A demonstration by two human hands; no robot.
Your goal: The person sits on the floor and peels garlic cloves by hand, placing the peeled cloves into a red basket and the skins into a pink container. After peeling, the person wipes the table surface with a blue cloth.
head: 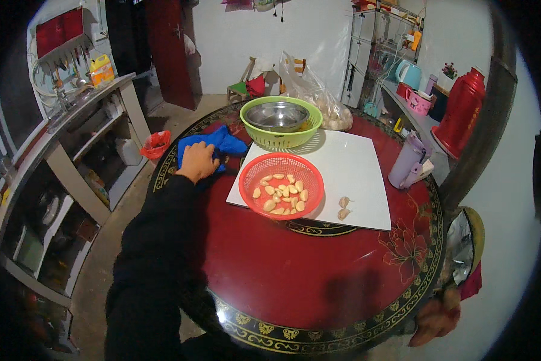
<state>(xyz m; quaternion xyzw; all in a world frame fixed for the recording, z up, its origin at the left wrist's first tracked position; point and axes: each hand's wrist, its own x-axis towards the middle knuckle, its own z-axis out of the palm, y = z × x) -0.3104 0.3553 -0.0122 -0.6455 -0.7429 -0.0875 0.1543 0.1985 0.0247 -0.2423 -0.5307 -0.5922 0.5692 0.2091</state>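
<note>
My left hand [197,161] reaches out over the left side of the round red table [270,266], its fingers curled on a blue cloth [223,141]. The cloth lies bunched near the table's edge. Right of it, a red plastic basket [313,205] holds several peeled garlic cloves [293,189] and rests on a white board [349,167]. Two unpeeled garlic cloves [343,208] lie on the board's right part. Behind, a green plastic colander [279,141] carries a stainless steel bowl [277,116]. My right hand is out of view.
A clear plastic bag [313,97] with garlic stands at the table's back. A lilac bottle [405,160] is at the right edge, near a shelf with a red thermos [462,108]. A red-lined bin [156,143] stands left, beside a counter [83,101].
</note>
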